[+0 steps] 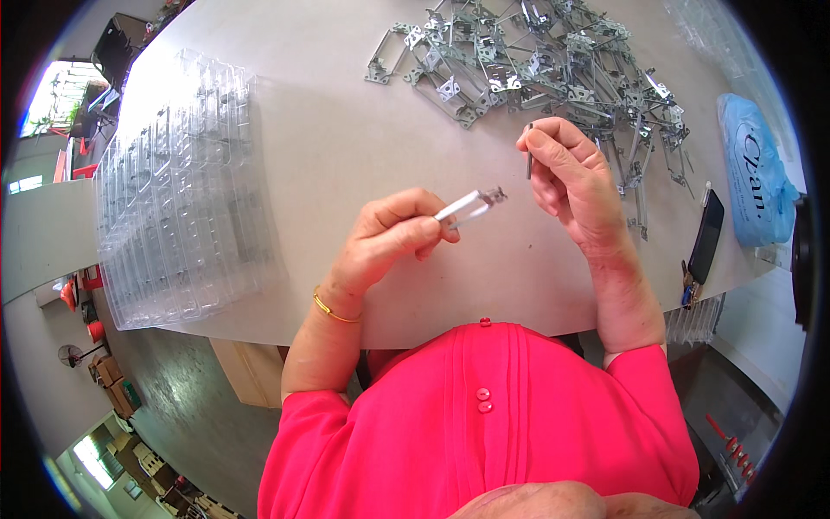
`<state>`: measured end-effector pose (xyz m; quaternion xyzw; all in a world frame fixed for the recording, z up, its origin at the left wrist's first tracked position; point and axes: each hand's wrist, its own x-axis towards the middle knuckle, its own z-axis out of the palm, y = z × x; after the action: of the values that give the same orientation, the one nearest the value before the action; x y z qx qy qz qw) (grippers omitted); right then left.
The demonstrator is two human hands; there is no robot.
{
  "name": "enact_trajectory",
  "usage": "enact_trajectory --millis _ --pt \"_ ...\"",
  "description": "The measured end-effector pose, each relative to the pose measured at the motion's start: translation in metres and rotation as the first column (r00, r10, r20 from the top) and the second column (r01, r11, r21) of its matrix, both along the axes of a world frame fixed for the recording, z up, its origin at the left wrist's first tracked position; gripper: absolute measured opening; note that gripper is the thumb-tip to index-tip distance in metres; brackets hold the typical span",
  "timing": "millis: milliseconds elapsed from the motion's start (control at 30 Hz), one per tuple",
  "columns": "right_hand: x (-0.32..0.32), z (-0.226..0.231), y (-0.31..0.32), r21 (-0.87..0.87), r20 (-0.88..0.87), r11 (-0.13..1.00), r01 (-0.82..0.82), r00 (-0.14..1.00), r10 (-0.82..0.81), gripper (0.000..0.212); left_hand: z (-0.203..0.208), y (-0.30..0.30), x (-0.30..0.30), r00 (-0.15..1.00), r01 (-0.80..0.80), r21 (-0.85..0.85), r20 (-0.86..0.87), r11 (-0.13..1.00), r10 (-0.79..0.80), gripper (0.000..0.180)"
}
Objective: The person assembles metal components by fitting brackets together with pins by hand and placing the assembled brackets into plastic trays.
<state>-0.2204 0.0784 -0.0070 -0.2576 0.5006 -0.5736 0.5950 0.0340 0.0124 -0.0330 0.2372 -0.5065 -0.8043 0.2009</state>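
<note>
My left hand (393,232) is closed, thumb against fingers, on a two-armed metal bracket (471,205). Its two pale narrow arms point up to the right and meet at a small grey end piece, slightly blurred. To the right and a little higher, my right hand (571,173) pinches a thin dark metal rod (529,154), held nearly upright. The rod and the bracket are apart. Beyond my right hand lies a tangled heap of silvery metal brackets (519,65) with thin bars and bent plates.
Clear plastic trays (186,190) stand at the left of the pale table (320,112). On the right are a blue plastic bag (754,173), a dark phone (707,233) and keys (689,290) near the edge. More clear plastic (722,48) lies at the far right.
</note>
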Motion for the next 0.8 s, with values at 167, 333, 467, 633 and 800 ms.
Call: enact_trajectory --millis 167,333,467,633,800 --pt "0.007 0.008 0.005 0.061 0.035 0.983 -0.175 0.984 0.173 0.019 -0.012 -0.009 0.004 0.983 -0.075 0.201 -0.149 0.977 0.107 0.021" --pt "0.011 0.002 0.007 0.049 0.049 0.958 -0.281 0.959 0.279 0.021 -0.016 -0.012 0.004 0.967 -0.071 0.254 -0.221 0.965 0.130 0.021" --pt "0.011 0.006 0.006 0.064 0.128 0.932 -0.357 0.929 0.347 0.021 -0.017 -0.012 0.004 0.968 -0.064 0.241 -0.220 0.968 0.119 0.021" --pt "0.013 0.002 0.007 0.065 0.129 0.940 -0.335 0.937 0.325 0.024 -0.014 -0.010 0.004 0.979 -0.065 0.186 -0.176 0.980 0.098 0.020" --pt "0.012 0.003 0.006 0.078 0.137 0.937 -0.339 0.935 0.327 0.024 -0.010 -0.006 0.003 0.984 -0.111 0.101 -0.128 0.989 0.124 0.020"
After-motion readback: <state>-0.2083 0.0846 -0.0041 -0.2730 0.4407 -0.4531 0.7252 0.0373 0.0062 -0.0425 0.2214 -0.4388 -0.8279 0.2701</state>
